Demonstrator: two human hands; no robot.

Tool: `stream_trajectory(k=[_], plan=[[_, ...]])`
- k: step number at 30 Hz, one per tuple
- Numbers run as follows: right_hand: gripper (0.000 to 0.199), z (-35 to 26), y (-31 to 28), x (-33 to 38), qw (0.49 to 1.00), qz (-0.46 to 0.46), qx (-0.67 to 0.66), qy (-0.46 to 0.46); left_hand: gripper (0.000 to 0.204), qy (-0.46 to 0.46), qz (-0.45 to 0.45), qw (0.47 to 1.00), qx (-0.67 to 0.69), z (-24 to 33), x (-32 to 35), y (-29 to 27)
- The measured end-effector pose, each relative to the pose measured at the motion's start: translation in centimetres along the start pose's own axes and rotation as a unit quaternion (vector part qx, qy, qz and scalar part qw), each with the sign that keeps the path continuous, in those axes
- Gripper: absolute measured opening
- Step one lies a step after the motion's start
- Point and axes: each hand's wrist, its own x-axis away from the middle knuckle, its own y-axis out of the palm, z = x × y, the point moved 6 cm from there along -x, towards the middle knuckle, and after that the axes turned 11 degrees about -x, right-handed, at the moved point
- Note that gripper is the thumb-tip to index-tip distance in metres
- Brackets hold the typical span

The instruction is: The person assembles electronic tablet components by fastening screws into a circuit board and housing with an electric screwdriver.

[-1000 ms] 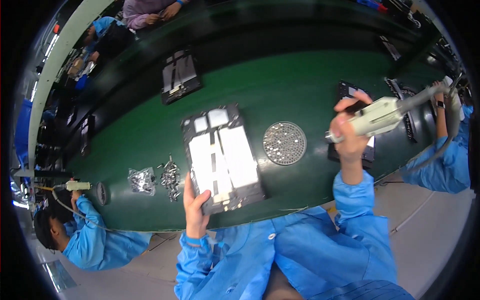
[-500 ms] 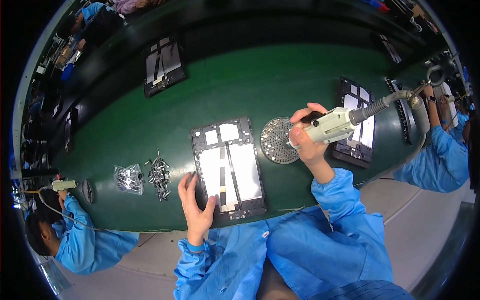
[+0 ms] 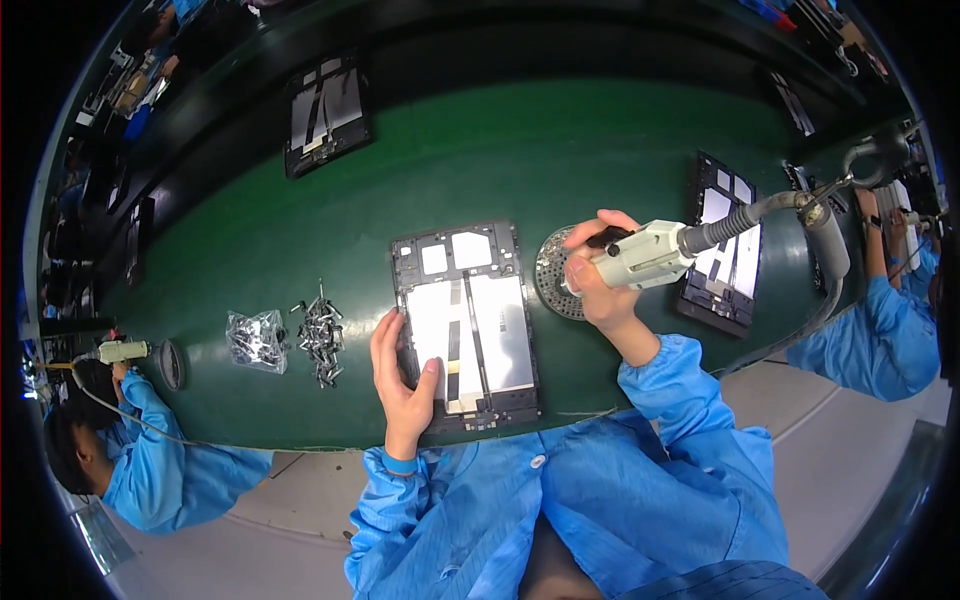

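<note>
Green bench (image 3: 450, 180), right hand (image 3: 606, 292) over dish (image 3: 551, 268), clear bag (image 3: 257, 342) — metal parts (image 3: 262, 348)

Cool white light, moderate overall; reflections suggest it falls from above. Green tabletop (image 3: 450, 185) evenly lit mid-view, dropping to near-black toward the upper left. Strong glare on the white panels of the tablet shell (image 3: 507, 345), patches nearly washed out. Hard glints off the pile of small metal parts (image 3: 320, 340) and the clear plastic bag (image 3: 257, 341). Power screwdriver (image 3: 648, 257) pale, well exposed, reasonably crisp. Small bright spots at far left rim. Fisheye: black corners, near table edge bowed, outermost clutter squeezed, tilted, soft; fine detail unreadable there.
</note>
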Motion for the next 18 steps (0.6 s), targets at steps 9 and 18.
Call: stream_trajectory(k=[9,18], plan=[[0.050,0.35,-0.37,0.06,1.000,-0.001,0.019,0.004,0.052,0.004,0.000,1.000,-0.014,0.19,-0.04,-0.09],[0.050,0.58,-0.12,0.15,0.999,-0.023,0.026,0.006,0.048,0.004,0.005,1.000,0.013,-0.09,-0.07,-0.08]])
